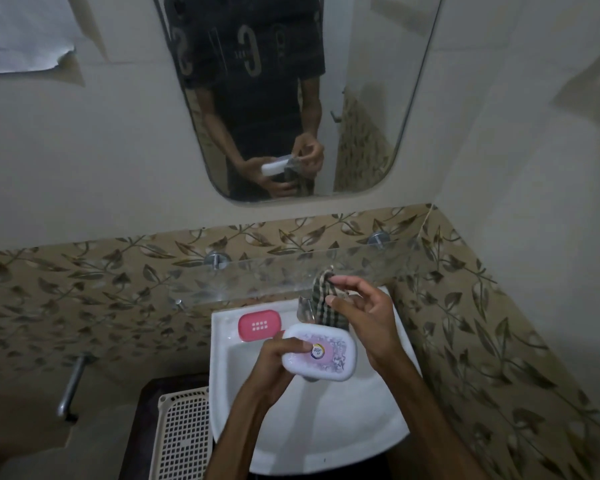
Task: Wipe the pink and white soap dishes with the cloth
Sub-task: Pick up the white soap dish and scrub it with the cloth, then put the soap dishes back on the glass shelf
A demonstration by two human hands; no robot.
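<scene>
My left hand [280, 362] grips the white soap dish [321, 353] above the basin, thumb on its patterned lid with a round sticker. My right hand [368, 320] is just behind and to the right of it, fingertips pinching a checked cloth [324, 299] that hangs down behind the white dish. The pink soap dish [259, 324] lies on the back left corner of the white sink [326, 438], untouched.
A glass shelf [257, 271] on metal pegs runs along the leaf-patterned tile wall behind the sink. A tap [303, 308] shows partly behind the cloth. A cream plastic basket [182, 434] stands left of the sink. A mirror [291, 98] hangs above.
</scene>
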